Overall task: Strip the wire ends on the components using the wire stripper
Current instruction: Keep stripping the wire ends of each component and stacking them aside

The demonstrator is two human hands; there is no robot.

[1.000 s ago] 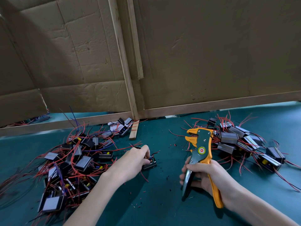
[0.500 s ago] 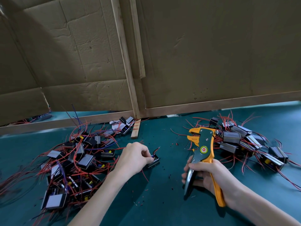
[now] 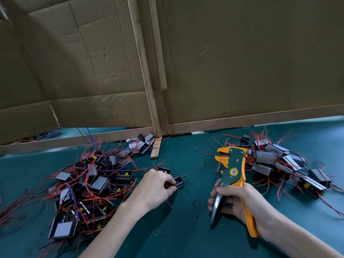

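Teal mat [image 3: 186,229] covers the bench. Left hand [image 3: 155,187] sits knuckles-up on the mat, fingers curled tight, pinching a small black component [image 3: 179,182] by its red leads. That component rests on the mat just right of the fingertips, with short red wire ends sticking out to the right. Second loose component [image 3: 164,170] lies just beyond the knuckles.

Right hand [image 3: 240,200] is clenched round both handles of the wire stripper [image 3: 231,170]. The orange handle runs down past the palm and the bare metal handle sits under the fingers. Stripper is held upright, orange-and-grey head on top, jaws facing left. Stripper head and the pinched component are apart, with open mat between them.

Left pile of components [image 3: 89,183], black boxes tangled in red wires with a few blue ones, sits left of the left hand. Right pile of components [image 3: 266,158], silver-sided boxes with red wires, sits behind and right of the stripper. Bits of cut insulation [image 3: 160,233] are scattered on the mat between the arms. Cardboard panels [image 3: 242,62] on a wooden frame [image 3: 143,71] stand along the back edge. Short wood offcut [image 3: 156,148] lies at the frame's foot.
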